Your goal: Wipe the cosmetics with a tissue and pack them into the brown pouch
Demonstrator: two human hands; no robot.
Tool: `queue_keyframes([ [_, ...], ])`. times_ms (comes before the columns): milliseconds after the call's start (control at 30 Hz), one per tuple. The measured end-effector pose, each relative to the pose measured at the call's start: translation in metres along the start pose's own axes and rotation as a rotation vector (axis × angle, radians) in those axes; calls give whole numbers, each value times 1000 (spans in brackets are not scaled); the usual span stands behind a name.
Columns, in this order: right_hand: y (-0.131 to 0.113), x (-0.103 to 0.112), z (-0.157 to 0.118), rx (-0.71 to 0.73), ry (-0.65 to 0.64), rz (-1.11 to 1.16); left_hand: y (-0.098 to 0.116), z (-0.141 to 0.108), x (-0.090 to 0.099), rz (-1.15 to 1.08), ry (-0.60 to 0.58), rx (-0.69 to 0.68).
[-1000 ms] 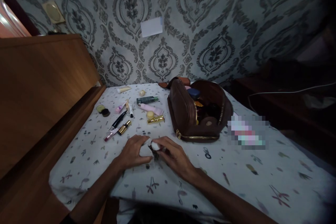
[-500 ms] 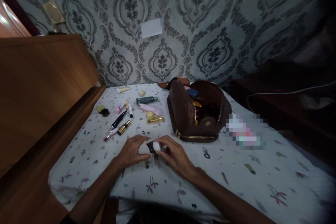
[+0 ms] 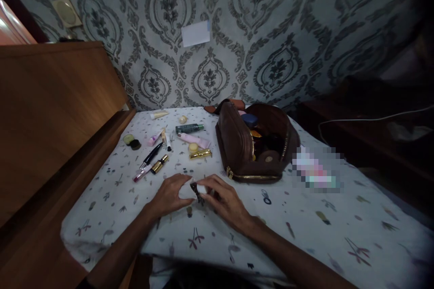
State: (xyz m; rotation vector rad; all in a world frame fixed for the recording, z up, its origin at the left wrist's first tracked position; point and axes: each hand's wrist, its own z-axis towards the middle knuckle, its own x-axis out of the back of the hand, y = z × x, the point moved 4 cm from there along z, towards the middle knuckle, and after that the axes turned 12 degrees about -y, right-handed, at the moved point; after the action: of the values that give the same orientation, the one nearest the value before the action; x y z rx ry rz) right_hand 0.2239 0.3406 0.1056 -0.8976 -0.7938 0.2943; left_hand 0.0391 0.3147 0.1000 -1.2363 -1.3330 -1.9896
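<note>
Both hands meet near the front of the cloth on a small white object with a dark patterned band (image 3: 195, 189); its exact kind cannot be made out. My left hand (image 3: 170, 195) is closed around its left white part. From the other side, the thumb and fingers of my right hand (image 3: 226, 203) pinch its right white end. Fingers partly hide it. Beyond my hands lie a gold tube (image 3: 200, 154), a small yellow-lidded pot (image 3: 193, 147) and a pink squeeze tube (image 3: 194, 139). Left of these are a gold-and-black bottle (image 3: 159, 164) and a dark pen-like stick (image 3: 151, 156).
An open brown bag (image 3: 237, 144) holding several items stands right of centre. A green bottle (image 3: 188, 128), a cream tube (image 3: 159, 115) and an open round compact (image 3: 132, 141) lie farther back. Wooden furniture (image 3: 61, 99) borders the left; a blurred-out item (image 3: 318, 168) lies right of the bag.
The dark band between my fingers looks slightly turned and narrower, with less of the right white end showing. Both hands stay in nearly the same place, still gripping.
</note>
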Motion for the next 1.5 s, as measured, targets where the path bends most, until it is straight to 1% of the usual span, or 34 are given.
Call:
queue_keyframes([
  [200, 1, 0, 0, -32, 22, -29, 0, 1, 0, -5, -15, 33],
  [400, 1, 4, 0, -50, 52, -37, 6, 3, 4, -97, -20, 43],
  [533, 1, 5, -1, -80, 78, -34, 5, 4, 3, -112, -52, 60],
  [733, 2, 9, 0, -146, 143, -1, 1, 1, -1, -76, -51, 28],
  [833, 6, 9, 1, -181, 145, 47, 1, 0, -2, -63, -50, 14],
  [1000, 10, 9, 1, -214, 135, 111, 1, -2, -4, 11, 9, 1],
  [1200, 18, 6, 2, -297, 97, 316, -3, -4, -3, 110, 94, -27],
  [1333, 21, 5, 2, -319, 82, 362, -7, -4, -4, 169, 53, 27],
  [1400, 20, 5, 2, -320, 84, 358, -8, -3, -4, 184, 20, 90],
  [1500, 17, 5, 1, -326, 70, 374, -7, -2, -2, 200, -24, 225],
])
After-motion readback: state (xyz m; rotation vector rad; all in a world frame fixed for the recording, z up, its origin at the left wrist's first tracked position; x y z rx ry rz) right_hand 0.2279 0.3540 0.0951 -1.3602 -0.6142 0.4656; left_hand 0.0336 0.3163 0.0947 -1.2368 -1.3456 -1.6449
